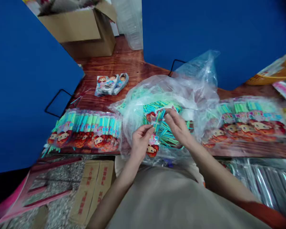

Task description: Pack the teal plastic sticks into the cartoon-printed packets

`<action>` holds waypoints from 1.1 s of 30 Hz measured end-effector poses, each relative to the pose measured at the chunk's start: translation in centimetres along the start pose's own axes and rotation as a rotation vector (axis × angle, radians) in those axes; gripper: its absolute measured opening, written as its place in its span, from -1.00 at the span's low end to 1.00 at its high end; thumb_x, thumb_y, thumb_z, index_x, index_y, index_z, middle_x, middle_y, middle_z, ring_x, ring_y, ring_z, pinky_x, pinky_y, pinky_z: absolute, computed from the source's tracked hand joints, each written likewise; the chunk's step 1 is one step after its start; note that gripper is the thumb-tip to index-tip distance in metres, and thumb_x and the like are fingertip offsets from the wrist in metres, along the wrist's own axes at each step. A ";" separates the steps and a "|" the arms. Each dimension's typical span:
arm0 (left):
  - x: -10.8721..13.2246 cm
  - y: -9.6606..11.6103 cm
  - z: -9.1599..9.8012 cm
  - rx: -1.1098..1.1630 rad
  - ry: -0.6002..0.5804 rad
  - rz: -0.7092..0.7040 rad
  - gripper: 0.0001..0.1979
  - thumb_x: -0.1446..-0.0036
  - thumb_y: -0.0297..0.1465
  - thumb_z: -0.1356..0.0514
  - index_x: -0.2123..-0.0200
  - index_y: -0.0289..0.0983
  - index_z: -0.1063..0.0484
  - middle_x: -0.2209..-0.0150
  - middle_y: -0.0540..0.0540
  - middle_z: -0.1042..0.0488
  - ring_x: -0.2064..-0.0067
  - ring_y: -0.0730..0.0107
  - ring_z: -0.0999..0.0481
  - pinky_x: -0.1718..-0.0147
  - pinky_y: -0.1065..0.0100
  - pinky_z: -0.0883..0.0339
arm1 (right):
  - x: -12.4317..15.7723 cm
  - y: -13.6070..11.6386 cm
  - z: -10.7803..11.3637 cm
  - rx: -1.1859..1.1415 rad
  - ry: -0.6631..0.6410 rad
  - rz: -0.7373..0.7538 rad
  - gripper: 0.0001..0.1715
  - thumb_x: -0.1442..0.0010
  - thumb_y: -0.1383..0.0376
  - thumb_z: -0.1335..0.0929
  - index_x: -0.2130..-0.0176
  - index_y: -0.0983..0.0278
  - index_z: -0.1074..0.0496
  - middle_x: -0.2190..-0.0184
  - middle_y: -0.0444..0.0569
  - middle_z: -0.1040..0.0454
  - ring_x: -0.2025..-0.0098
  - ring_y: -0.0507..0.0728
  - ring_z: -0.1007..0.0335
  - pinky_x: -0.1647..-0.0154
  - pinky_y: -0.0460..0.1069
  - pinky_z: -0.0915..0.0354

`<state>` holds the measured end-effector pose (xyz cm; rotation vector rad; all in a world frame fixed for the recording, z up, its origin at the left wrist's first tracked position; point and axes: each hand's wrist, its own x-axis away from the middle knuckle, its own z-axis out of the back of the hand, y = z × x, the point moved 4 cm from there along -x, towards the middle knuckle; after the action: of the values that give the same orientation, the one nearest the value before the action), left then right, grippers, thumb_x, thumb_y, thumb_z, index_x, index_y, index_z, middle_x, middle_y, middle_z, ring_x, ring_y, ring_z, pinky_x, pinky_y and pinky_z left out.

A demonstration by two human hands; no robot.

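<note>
Both hands work over an open clear plastic bag full of loose teal sticks topped with red cartoon heads. My left hand is closed, pinching a small bunch of these sticks near its lower end. My right hand is closed on the upper part of the same bunch, fingers pinched round the sticks by a cartoon head. The bag rests on a red-brown wooden table.
A packed row of the same sticks lies at the left, another packed row at the right. Small packets lie further back, a cardboard box at the far left corner. Flat cardboard lies on the floor.
</note>
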<state>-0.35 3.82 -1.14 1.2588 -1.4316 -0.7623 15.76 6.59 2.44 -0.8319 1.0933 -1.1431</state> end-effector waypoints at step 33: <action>-0.5 -0.1 2.0 0.034 0.018 -0.038 -0.77 0.16 -0.30 -0.46 0.40 -0.27 -0.59 0.45 0.03 -0.54 0.41 0.51 -0.42 0.35 0.45 -0.29 | -0.4 3.3 4.9 0.188 0.090 -0.159 -0.75 -0.09 0.10 -0.49 0.39 0.25 -0.56 0.49 -0.10 -0.55 0.45 0.10 -0.45 0.40 -0.02 -0.33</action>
<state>-2.30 3.96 -1.95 1.3187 -1.4151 -0.7531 21.32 7.70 0.83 -0.7347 0.9883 -1.4051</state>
